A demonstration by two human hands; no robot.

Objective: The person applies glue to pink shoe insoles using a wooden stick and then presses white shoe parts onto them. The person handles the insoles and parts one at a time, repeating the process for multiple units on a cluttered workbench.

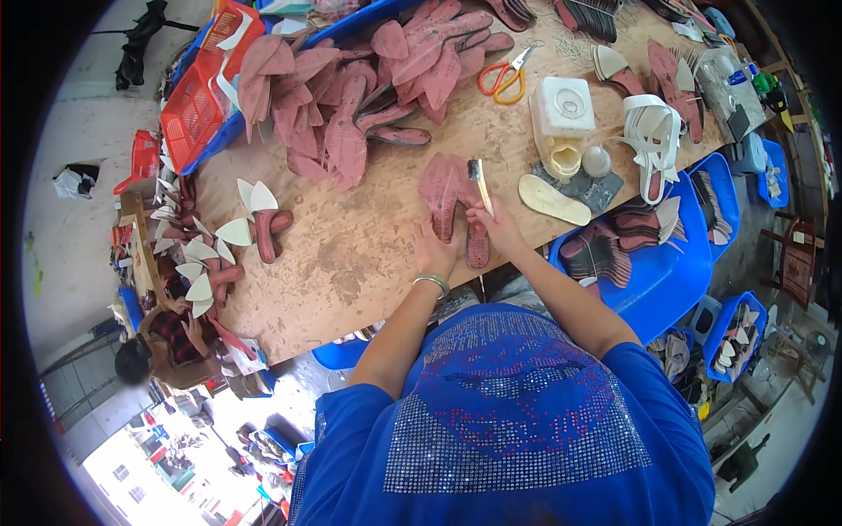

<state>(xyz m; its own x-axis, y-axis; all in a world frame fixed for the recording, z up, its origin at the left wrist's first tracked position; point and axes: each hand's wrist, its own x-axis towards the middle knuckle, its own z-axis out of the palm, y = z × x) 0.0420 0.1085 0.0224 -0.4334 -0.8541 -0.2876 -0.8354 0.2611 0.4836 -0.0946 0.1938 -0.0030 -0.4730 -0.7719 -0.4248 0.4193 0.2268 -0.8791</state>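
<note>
On the wooden table in front of me lie two reddish shoe insoles [441, 186] side by side, their pointed ends away from me. My left hand [436, 252] rests at the heel end of the left one, fingers stretched out. My right hand [497, 228] is closed round the handle of a small brush [479, 182]. The brush's dark bristle end is by the right insole, whose heel [478, 250] shows below my fingers. To the right stands a cut white plastic container [561, 110] with a yellowish opening, beside a pale sole-shaped piece [554, 200].
A large heap of reddish insoles [351, 96] covers the table's far side. Orange-handled scissors [504, 79] lie right of it. White straps [652, 131] sit at the right. Blue tubs [671, 289] with stacked insoles stand by the right edge. Another person [171, 337] is at the left.
</note>
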